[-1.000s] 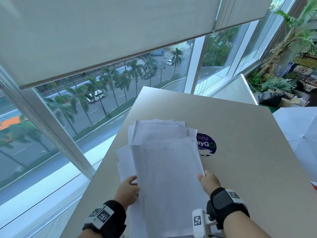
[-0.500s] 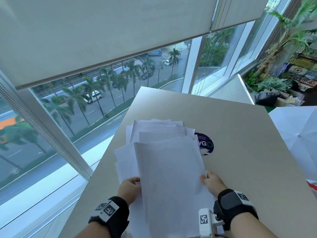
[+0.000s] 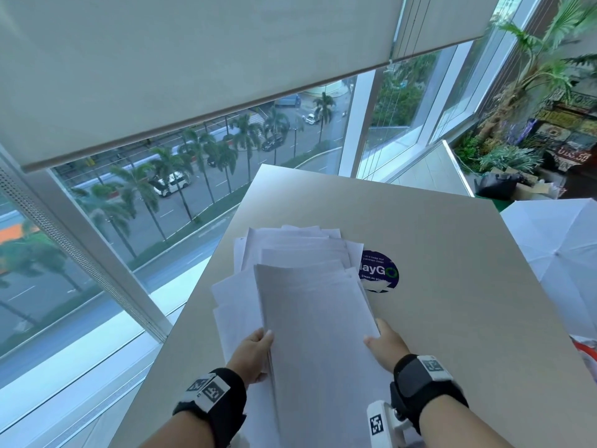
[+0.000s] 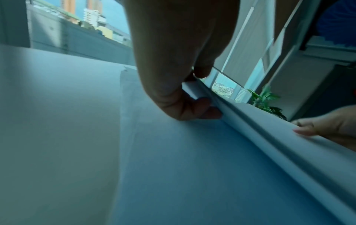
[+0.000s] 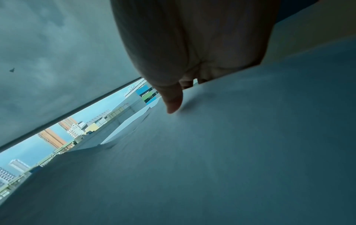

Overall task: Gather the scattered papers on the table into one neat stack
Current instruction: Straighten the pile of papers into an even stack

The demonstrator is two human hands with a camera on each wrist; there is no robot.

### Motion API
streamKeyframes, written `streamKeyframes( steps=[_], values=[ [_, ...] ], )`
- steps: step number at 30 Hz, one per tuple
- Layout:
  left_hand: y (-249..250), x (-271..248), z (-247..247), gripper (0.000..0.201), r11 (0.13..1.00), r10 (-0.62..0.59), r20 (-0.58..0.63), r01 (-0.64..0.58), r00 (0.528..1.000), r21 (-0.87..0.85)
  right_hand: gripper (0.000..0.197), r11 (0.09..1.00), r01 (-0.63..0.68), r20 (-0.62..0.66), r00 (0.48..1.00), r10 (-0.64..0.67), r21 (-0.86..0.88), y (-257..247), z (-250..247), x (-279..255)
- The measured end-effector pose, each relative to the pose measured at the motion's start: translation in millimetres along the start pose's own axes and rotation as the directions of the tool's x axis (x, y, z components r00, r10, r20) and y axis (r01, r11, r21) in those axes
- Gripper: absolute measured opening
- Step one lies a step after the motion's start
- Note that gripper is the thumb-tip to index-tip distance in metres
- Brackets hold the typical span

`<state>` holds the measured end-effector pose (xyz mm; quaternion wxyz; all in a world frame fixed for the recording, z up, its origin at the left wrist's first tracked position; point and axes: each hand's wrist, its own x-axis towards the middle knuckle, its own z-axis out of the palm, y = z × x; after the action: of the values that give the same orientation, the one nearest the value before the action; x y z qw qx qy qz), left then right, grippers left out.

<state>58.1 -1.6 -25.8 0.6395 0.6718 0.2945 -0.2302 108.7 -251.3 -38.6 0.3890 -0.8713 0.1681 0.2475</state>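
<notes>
I've got the sheaf (image 3: 310, 324) pinched at both long edges, left hand (image 3: 253, 355) and right hand (image 3: 386, 345); loose papers (image 3: 290, 247) lie straight ahead.

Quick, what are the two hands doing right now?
Left hand: pinching the left edge of the paper stack.
Right hand: gripping the stack's right edge, thumb on top.

Papers (image 3: 303, 286) fanned mid-table (image 3: 452, 253), overlapping; sticker (image 3: 382, 273) at their right edge, partly covered. Left hand (image 3: 253, 354) on stack's left edge, right hand (image 3: 386, 345) on right. Window left, umbrella (image 3: 562, 253) right.
</notes>
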Motion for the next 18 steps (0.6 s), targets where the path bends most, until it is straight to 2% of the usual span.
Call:
streamKeyframes(
  steps=[4,7,10,15,18],
  values=[
    [1.7,-0.3,0.1,0.014,0.996,0.027,0.12,-0.038,0.992,0.086,0.04,0.994,0.047,0.042,0.998,-0.051,0.094,-4.0,-4.9,-7.1],
    [5.8,-1.9,-1.0,0.033,0.995,0.069,0.11,-0.076,0.992,0.059,0.046,0.988,0.056,0.057,0.996,-0.065,0.146,-4.6,-8.0,-8.8],
    [6.6,-4.7,-2.2,0.017,0.998,0.06,0.086,-0.058,0.994,-0.022,0.049,0.969,0.047,0.024,0.998,-0.054,0.242,-0.5,-6.2,-5.6],
    [1.6,-6.2,-8.8,0.028,0.997,0.021,0.105,-0.013,0.994,-0.075,0.023,0.833,0.016,0.015,0.999,-0.028,0.553,4.6,-6.7,-2.6],
    [2.6,-8.2,-8.4,0.029,0.996,0.029,0.104,-0.019,0.994,-0.093,0.013,0.819,0.0,0.017,1.0,-0.012,0.574,1.4,-8.1,-2.3]
  ],
)
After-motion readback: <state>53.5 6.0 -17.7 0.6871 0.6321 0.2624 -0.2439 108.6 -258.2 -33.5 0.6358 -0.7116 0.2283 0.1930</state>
